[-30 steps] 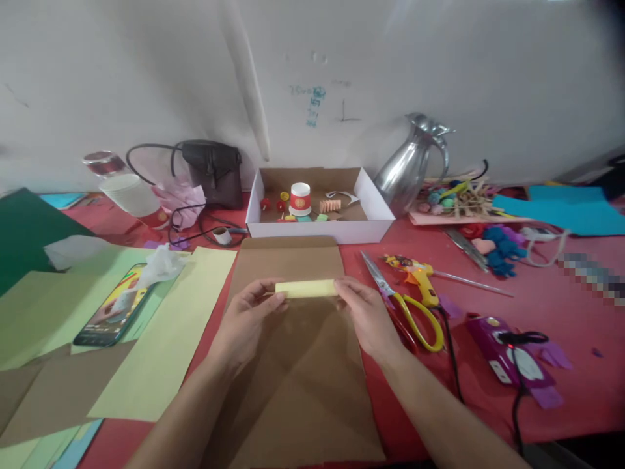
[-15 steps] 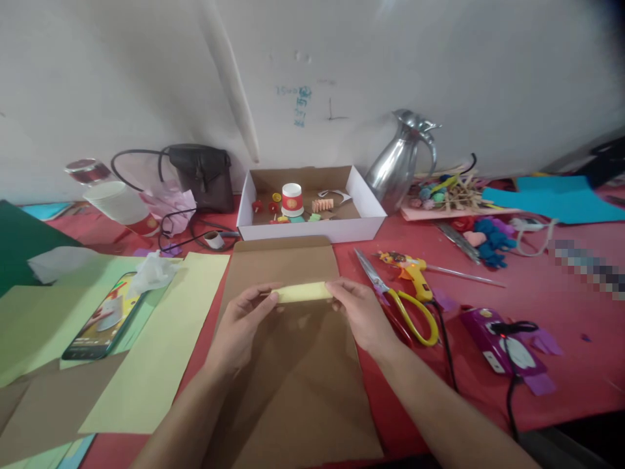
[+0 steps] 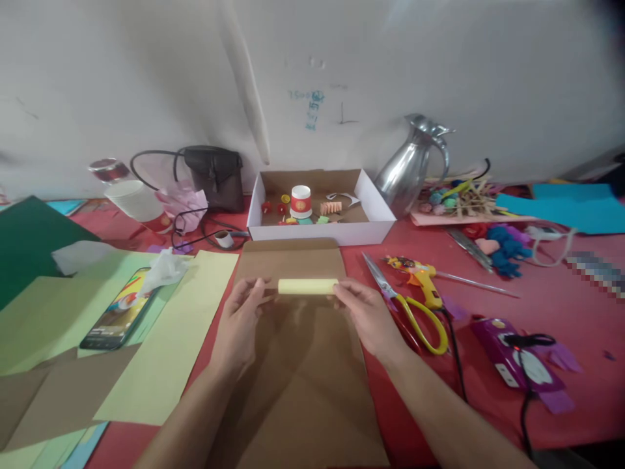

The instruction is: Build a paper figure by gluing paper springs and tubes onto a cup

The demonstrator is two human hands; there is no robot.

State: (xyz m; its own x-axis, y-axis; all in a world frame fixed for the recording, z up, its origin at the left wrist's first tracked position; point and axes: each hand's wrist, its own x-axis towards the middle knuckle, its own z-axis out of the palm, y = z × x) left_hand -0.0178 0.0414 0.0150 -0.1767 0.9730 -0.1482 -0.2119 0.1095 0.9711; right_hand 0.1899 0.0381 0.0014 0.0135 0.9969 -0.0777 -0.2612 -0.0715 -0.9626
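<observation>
- Fingers point(image 3: 343, 288) of the right hand point(image 3: 364, 317) pinch the right end of a pale yellow paper roll point(image 3: 308, 286), which lies level between the hands.
- Left hand point(image 3: 239, 322): its fingertips are drawn close together just beside the roll's left end; whether they touch it, I cannot tell.
- Below the roll spreads brown cardboard point(image 3: 305, 384), its near edge cut off by the frame and its sides partly covered by the forearms.
- Strips of red table point(image 3: 586, 417) show along both sides of the cardboard, the left one narrowing between it and a yellow sheet point(image 3: 168, 355).
- Scissors point(image 3: 420, 324) lie near the right hand, blades pointing away, with a glue gun point(image 3: 428, 288) just beyond.
- Farther right, a cable crosses a purple box point(image 3: 502, 355) and runs toward the near table edge.
- On the left, crumpled white tissue point(image 3: 166, 267) overlaps a phone point(image 3: 117, 312).
- Past the cardboard's far edge, the front wall of a white box point(image 3: 319, 233) partly hides small coloured pieces around a red-and-white cup point(image 3: 301, 203).
- At far right, a pixelated patch point(image 3: 598, 270) cannot be made out; the wall writing point(image 3: 311, 107) is too faint to read.
</observation>
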